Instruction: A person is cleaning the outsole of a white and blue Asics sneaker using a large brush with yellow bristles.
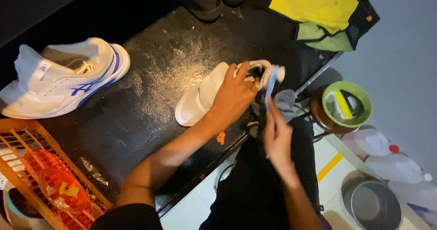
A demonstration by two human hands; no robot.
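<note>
**White shoe held down and brushed at the tabletop's edge**

The left hand [234, 98] lay over a white shoe [205, 98] near the front edge of the dark, speckled tabletop [150, 75], its fingers curled around the shoe's opening and pressing it in place. The shoe rested on its sole, toe pointing toward the person's left. The right hand [276, 136] was closed around the handle of a small brush [272, 80] with a blue neck and a white head, which met the heel end of the shoe. A grey cloth [286, 100] sat bunched just behind that hand, at the tabletop's edge.

Well apart, at the far left of the tabletop, stood a white sports shoe with blue stripes [68, 77]. An orange plastic crate [45, 175] occupied the near left corner. At the back lay a yellow cloth [314, 5] over a green one [327, 39], and dark shoes [205, 0] beside them. To the right, a green bowl [359, 93] on a stool held a yellow-bristled scrub brush [345, 105]. A metal pot [373, 205] and pale plastic jugs [387, 152] stood on the floor.
</note>
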